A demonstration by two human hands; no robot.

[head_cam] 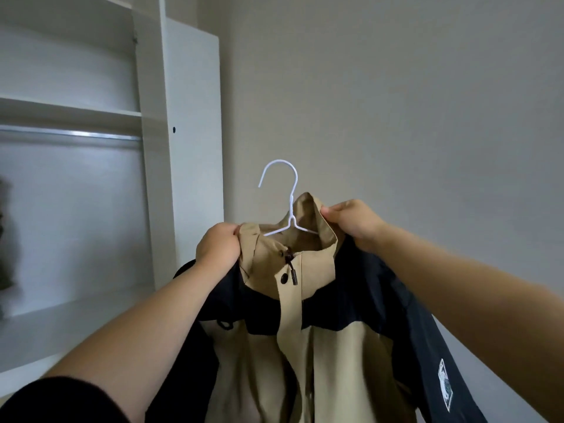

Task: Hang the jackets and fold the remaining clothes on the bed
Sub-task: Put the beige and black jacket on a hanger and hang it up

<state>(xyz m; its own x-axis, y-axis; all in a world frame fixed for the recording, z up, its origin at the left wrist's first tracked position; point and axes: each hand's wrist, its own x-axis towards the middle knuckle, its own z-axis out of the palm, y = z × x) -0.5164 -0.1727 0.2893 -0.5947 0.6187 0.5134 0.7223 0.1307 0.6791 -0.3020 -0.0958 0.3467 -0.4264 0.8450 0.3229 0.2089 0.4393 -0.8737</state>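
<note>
A tan and black jacket [293, 331] is held up in front of the person, already draped on a white wire hanger [290, 209]. Its collar is gripped on one side by the left hand [218, 247] and pinched on the other by the right hand [354, 222]. Beyond, to the left, an open white wardrobe [152, 148] with a metal rail [67, 134] is seen against a grey wall [396, 102].

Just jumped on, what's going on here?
A person holds up a tan and navy jacket, the left hand and right hand each gripping a side of its collar. A white hanger sits inside the neck, hook sticking up. It is not yet on the rail of the open wardrobe to the left.
</note>
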